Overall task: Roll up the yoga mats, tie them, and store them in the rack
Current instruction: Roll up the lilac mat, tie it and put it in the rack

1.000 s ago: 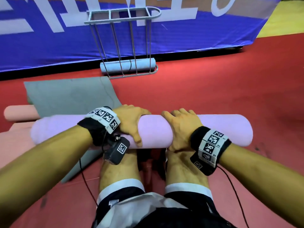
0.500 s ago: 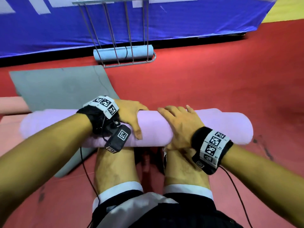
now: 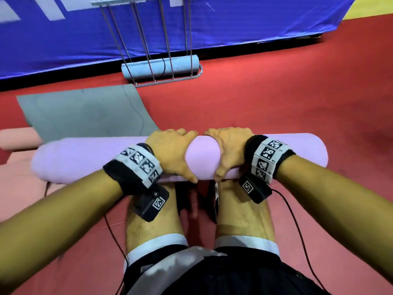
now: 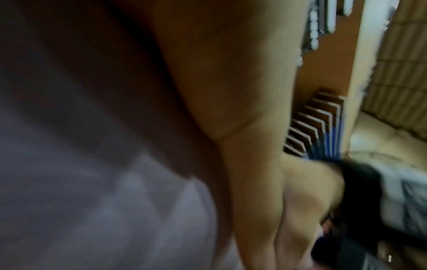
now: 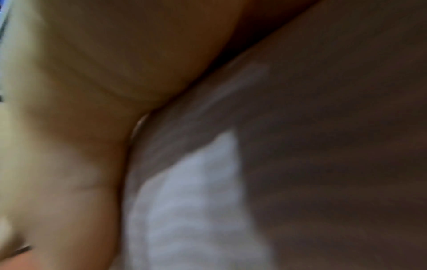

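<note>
A rolled lilac yoga mat point(image 3: 202, 158) lies crosswise over my shins on the red floor. My left hand point(image 3: 172, 154) grips it just left of its middle, fingers over the far side, thumb on the near side. My right hand point(image 3: 230, 152) grips it the same way just right of the middle. Both wrist views are blurred: palm point(image 4: 231, 73) against mat point(image 4: 92, 210), and palm point(image 5: 104, 54) against mat point(image 5: 196, 201). The wire rack point(image 3: 170, 81) stands ahead by the blue banner with a rolled light-blue mat point(image 3: 180, 66) tied inside it.
A flat grey mat point(image 3: 85, 111) lies ahead on the left. A pink mat point(image 3: 17, 139), partly rolled, lies at the far left under the lilac roll's end. A blue banner wall point(image 3: 234, 24) closes the far side. Cables trail beside my legs.
Both hands have shifted toward the roll's middle and now wrap it with thumbs on the near side. The view has moved closer to the rack.
</note>
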Tool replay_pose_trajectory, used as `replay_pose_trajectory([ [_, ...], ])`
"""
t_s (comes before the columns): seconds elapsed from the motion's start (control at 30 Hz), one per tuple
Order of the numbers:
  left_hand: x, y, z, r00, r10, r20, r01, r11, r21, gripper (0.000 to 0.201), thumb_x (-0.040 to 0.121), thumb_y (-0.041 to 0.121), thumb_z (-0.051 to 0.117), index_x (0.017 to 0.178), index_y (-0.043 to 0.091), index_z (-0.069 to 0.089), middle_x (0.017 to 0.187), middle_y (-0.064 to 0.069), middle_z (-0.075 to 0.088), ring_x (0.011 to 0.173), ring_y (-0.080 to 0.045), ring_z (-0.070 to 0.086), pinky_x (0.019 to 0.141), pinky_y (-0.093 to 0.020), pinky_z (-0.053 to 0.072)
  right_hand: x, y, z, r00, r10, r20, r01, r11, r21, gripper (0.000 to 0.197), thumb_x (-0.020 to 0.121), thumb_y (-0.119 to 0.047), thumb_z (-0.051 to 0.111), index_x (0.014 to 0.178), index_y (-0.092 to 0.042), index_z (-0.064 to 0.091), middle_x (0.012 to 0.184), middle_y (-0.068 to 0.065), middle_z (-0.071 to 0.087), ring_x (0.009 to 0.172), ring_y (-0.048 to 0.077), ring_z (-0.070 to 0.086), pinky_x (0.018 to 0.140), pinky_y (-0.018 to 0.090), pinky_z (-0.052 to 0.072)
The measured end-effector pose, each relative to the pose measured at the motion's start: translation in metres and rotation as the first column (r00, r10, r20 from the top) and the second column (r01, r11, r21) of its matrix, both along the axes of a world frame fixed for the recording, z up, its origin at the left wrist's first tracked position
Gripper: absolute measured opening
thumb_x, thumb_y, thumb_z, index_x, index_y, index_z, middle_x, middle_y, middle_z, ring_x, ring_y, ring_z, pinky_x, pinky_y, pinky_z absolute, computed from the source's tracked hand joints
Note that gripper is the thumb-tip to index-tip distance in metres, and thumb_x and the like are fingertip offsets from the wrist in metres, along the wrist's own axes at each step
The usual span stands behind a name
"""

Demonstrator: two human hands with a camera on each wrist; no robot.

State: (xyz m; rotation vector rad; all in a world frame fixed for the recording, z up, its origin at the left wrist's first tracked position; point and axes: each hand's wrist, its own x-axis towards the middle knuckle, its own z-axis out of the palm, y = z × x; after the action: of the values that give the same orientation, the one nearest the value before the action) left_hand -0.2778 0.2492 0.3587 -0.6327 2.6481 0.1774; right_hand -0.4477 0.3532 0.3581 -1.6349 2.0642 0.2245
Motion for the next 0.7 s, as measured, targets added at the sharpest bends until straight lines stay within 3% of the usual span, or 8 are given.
replay_pose_trajectory([
  [0.1,0.01,0.012,-0.017,0.994,-0.036,-0.103,0.015,0.98,-0.198,0.129,0.051,0.093,0.063,0.153,0.025,0.022,0.145,0.0,0.048,0.125,-0.03,0.054,0.101,-0.048,0.043,-0.005,-0.006,-0.001,1.0,-0.004,0.027,0.003,1.0,0.003,0.104,0.03,-0.068,0.085,0.123,-0.047,0.043,0.102,-0.019,0.064,0.095,0.018,0.062,0.087,0.037,0.053],
  [0.27,0.014,0.015,-0.027,0.992,-0.028,-0.119,-0.006,0.96,-0.278,0.137,0.049,0.086,0.072,0.155,0.021,0.013,0.154,-0.007,0.039,0.133,-0.034,0.047,0.111,-0.057,0.035,-0.007,-0.012,-0.001,0.994,-0.028,0.106,0.027,1.0,0.013,0.104,0.026,-0.067,0.081,0.123,-0.047,0.047,0.101,-0.019,0.066,0.094,0.016,0.064,0.088,0.038,0.054],
  [0.4,0.008,0.015,-0.023,0.994,-0.01,-0.105,-0.02,0.961,-0.276,0.128,0.049,0.076,0.075,0.151,0.024,0.018,0.143,-0.006,0.049,0.122,-0.033,0.055,0.103,-0.052,0.042,-0.007,-0.011,-0.001,0.989,-0.053,0.137,0.053,0.999,0.0,0.103,0.026,-0.066,0.084,0.121,-0.049,0.049,0.099,-0.02,0.067,0.093,0.015,0.066,0.088,0.038,0.055],
  [0.5,0.007,0.009,-0.019,0.992,-0.01,-0.125,-0.022,0.967,-0.255,0.124,0.044,0.078,0.07,0.146,0.024,0.024,0.131,-0.004,0.057,0.112,-0.032,0.06,0.095,-0.049,0.047,-0.006,-0.006,-0.001,0.994,-0.028,0.11,0.037,0.996,-0.087,0.112,0.033,-0.067,0.084,0.136,-0.047,0.045,0.117,-0.02,0.062,0.107,0.015,0.062,0.093,0.039,0.052],
  [0.6,0.006,0.004,-0.014,0.991,-0.003,-0.133,-0.029,0.97,-0.24,0.119,0.044,0.082,0.068,0.141,0.025,0.03,0.119,-0.003,0.06,0.102,-0.032,0.063,0.086,-0.046,0.05,0.002,0.008,-0.008,0.999,0.04,-0.03,-0.047,0.965,-0.259,0.116,0.047,-0.07,0.08,0.149,-0.036,0.036,0.143,-0.01,0.049,0.126,0.02,0.051,0.103,0.044,0.043],
  [0.7,0.003,0.002,-0.01,0.992,-0.017,-0.122,-0.014,0.97,-0.243,0.116,0.043,0.084,0.068,0.138,0.026,0.033,0.114,-0.002,0.061,0.097,-0.031,0.065,0.081,-0.044,0.051,0.02,0.03,-0.025,0.974,0.03,-0.225,-0.091,0.96,-0.265,0.132,0.054,-0.075,0.077,0.16,-0.028,0.014,0.162,-0.002,0.029,0.145,0.026,0.032,0.117,0.062,0.019],
])
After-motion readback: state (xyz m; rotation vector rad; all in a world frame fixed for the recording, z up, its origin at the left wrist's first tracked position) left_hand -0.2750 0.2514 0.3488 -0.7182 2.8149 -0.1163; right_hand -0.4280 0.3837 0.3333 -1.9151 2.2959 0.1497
